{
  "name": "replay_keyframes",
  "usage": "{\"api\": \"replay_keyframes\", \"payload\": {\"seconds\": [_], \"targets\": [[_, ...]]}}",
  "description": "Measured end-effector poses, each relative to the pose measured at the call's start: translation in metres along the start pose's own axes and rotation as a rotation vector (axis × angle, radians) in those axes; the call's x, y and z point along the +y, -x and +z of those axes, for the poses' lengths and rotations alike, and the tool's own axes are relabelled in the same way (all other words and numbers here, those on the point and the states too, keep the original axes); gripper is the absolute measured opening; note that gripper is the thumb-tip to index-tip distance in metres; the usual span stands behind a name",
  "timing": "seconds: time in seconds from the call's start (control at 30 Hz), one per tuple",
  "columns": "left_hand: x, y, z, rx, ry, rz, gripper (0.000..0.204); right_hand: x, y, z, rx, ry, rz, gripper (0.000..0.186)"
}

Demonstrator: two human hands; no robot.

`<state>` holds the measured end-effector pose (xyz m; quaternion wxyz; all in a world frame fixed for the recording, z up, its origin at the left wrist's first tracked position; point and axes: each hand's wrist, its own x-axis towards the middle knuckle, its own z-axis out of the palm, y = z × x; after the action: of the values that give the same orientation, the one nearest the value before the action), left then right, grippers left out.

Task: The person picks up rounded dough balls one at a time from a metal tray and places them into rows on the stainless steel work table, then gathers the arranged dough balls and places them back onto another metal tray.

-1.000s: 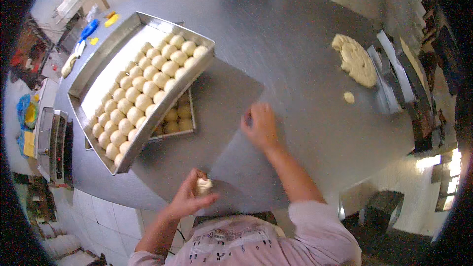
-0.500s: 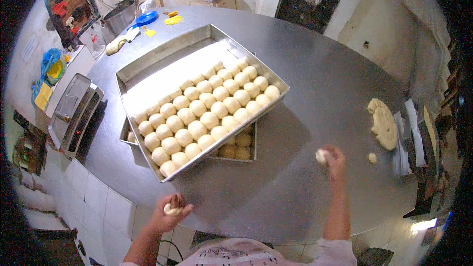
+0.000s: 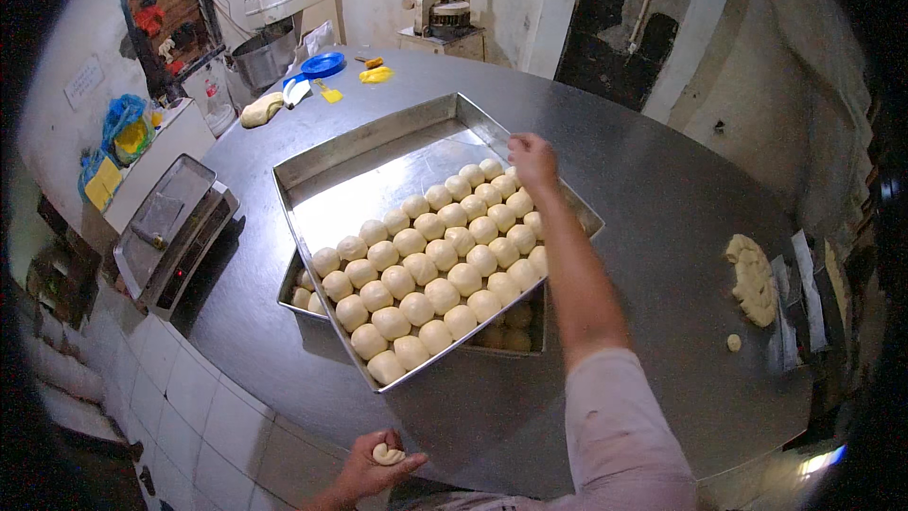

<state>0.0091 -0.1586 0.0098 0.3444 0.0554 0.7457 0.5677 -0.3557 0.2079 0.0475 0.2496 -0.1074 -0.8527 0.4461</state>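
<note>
My left hand is closed around a lump of pale dough at the table's near edge. My right arm reaches across the large metal tray, and my right hand is above its far right wall with curled fingers. Whatever those fingers hold, if anything, is hidden. Just below that hand ends the farthest of several slanted rows of smooth, round dough balls in the tray's near part. The tray's far part is bare shiny metal. A second tray of dough balls lies partly hidden underneath.
At the right lie a flat slab of dough and a small dough piece. A scale stands at the left. Farther back are a dough lump, a blue plate, a yellow scraper and a lever press.
My right hand has moved from the table's right side, where it held a dough ball, up and left to the tray's far right wall. My left hand still grips its dough; the view has shifted.
</note>
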Motion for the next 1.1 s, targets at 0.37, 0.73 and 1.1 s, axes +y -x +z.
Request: {"api": "replay_keyframes", "payload": {"seconds": [0.37,0.73,1.1], "targets": [[0.047,-0.068,0.112,-0.659,1.005,-0.088,0.062,-0.025,0.364,-0.17,-0.648,-0.249,-0.055,0.028],[0.034,-0.107,0.145,0.092,-0.783,0.536,0.032,0.117,0.328,-0.239,0.228,0.799,0.188,0.038],[0.034,-0.105,0.153,0.093,-0.865,0.642,0.033,0.151,0.307,-0.258,0.301,0.707,0.07,0.018]]}}
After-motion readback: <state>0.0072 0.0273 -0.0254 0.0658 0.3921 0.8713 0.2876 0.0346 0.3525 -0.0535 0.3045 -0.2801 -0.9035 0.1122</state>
